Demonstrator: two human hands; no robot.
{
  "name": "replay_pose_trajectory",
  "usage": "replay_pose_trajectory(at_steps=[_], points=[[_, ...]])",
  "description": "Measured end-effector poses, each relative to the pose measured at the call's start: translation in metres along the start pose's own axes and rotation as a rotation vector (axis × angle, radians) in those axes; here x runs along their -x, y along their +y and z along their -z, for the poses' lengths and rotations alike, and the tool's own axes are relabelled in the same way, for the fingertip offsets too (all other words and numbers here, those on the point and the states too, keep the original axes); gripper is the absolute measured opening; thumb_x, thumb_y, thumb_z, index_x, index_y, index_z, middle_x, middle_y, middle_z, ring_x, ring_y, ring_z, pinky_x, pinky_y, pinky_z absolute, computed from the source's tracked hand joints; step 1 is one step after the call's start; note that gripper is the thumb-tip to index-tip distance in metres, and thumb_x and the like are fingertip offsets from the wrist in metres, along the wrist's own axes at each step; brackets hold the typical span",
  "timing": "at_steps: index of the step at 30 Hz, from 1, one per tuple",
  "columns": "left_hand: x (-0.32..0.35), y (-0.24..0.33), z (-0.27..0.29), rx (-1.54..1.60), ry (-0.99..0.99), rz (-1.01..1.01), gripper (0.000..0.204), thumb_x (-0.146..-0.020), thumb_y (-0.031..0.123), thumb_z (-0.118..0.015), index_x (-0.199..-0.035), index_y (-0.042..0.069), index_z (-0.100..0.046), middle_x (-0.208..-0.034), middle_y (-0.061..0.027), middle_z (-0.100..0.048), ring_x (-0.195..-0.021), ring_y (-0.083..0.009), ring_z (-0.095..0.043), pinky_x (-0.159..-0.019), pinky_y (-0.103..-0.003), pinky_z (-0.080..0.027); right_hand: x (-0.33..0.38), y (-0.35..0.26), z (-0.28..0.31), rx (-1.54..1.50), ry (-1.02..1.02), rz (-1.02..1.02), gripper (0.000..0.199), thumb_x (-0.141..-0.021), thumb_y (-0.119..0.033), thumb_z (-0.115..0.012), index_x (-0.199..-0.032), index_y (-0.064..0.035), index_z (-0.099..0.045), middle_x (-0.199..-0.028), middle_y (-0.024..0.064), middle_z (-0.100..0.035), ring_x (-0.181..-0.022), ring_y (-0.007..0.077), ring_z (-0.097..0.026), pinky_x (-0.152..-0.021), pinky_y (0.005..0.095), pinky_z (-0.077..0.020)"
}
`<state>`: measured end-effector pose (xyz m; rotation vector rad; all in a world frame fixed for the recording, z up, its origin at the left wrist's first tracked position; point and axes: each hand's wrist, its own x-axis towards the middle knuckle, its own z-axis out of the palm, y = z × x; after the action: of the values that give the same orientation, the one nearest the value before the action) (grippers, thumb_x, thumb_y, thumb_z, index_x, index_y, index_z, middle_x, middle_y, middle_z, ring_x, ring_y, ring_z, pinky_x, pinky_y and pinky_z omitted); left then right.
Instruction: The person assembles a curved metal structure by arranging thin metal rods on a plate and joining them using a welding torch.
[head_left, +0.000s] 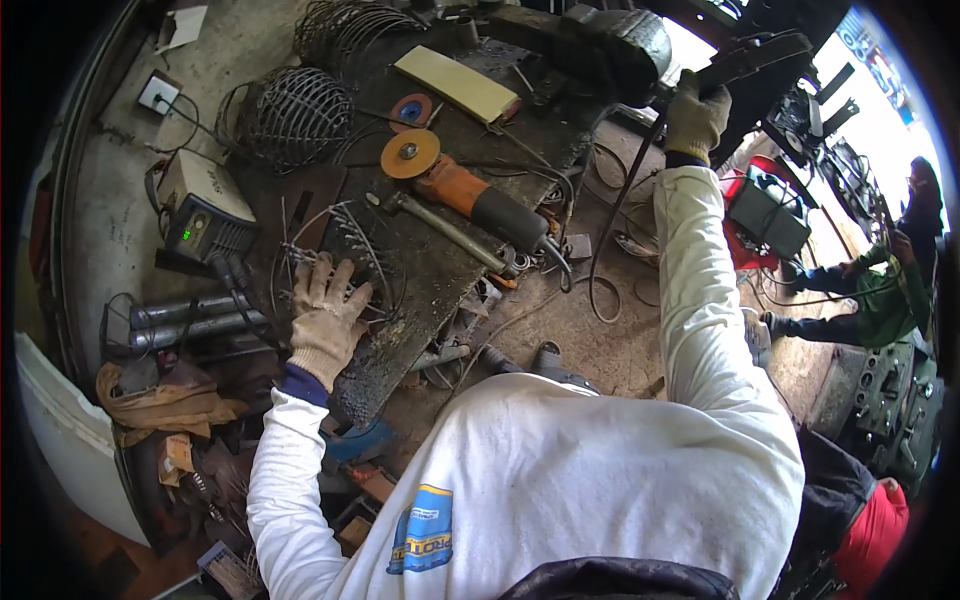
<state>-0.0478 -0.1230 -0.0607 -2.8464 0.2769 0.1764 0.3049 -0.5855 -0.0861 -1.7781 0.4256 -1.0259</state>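
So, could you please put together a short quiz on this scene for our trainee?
1. Which gloved hand lies over the spiky grey metal piece?
2. What colour is the thin round disc on the orange-and-black angle grinder: A blue, B white, C orange-yellow?
3. True or false: a hand grips the grinder.

Key: 1. The left hand, in a beige glove; 2. C; 3. False, it lies on the dark worktable.

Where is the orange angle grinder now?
In the head view, the angle grinder lies on the workbench, up and right of the left hand, beside a metal-handled tool.
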Motion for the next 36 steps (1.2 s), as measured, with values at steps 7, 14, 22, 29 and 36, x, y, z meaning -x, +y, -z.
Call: replay_pose_trajectory(at_steps=[7, 14, 22, 29, 36], points=[[0.003, 0.003, 0.025, 0.067, 0.062, -0.045, 0.070, -0.073, 0.034, -0.086, -0.139, 0.029, -0.066, -0.161, -0.0126, -0.044, -0.154, -0.0412, -0.029, -0.128, -0.058, -0.020, 0.023, -0.007, 0.131, -0.661, -0.247, -0.179, 0.031, -0.098, -0.023, -0.073, -0.120, -0.0023, -0.064, -0.092, 0.0050, -0.071, -0.082, 0.0149, -0.067, -0.074, 0.0310, -0.0539], [-0.015, 0.056, 0.075, 0.302, 0.652, -0.229, 0.052, -0.094, 0.031, -0.074, -0.141, 0.012, -0.063, -0.141, -0.0181, -0.060, -0.128, -0.0375, -0.061, -0.108, -0.053, -0.050, 0.136, -0.002, 0.207, -0.790, -0.575, -0.474, 0.049, -0.095, -0.038, -0.081, -0.128, -0.0058, -0.063, -0.095, 0.0009, -0.068, -0.075, 0.0118, -0.064, -0.068, 0.0277, -0.0554], [-0.094, 0.225, 0.094, 1.448, 0.175, -0.460, 0.032, -0.096, 0.009, -0.071, -0.126, -0.001, -0.065, -0.111, -0.0195, -0.072, -0.102, -0.0269, -0.074, -0.080, -0.038, -0.060, 0.215, -0.002, 0.233, -0.778, -0.863, -0.595, 0.077, -0.095, -0.043, -0.080, -0.151, -0.0018, -0.047, -0.120, 0.0065, -0.067, -0.102, 0.0157, -0.069, -0.083, 0.0310, -0.0606], [-0.088, 0.277, 0.045, 1.338, 0.050, -0.525, 0.034, -0.099, 0.003, -0.057, -0.132, 0.001, -0.062, -0.114, -0.0172, -0.073, -0.100, -0.0315, -0.073, -0.087, -0.041, -0.058, 0.222, 0.005, 0.278, -0.011, -1.003, -0.595, 0.125, -0.084, -0.052, -0.086, -0.168, -0.0104, -0.004, -0.135, 0.0146, -0.062, -0.121, 0.0263, -0.063, -0.103, 0.0403, -0.0528], [-0.104, 0.277, 0.052, 1.344, -0.258, -0.657, 0.042, -0.094, 0.002, -0.054, -0.136, 0.001, -0.062, -0.113, -0.0191, -0.074, -0.099, -0.0284, -0.074, -0.091, -0.037, -0.057, 0.233, 0.019, 0.286, -0.394, -0.857, -0.840, 0.115, -0.076, -0.031, -0.092, -0.164, -0.0082, -0.022, -0.138, 0.0149, -0.058, -0.125, 0.0235, -0.058, -0.105, 0.0395, -0.0515]])
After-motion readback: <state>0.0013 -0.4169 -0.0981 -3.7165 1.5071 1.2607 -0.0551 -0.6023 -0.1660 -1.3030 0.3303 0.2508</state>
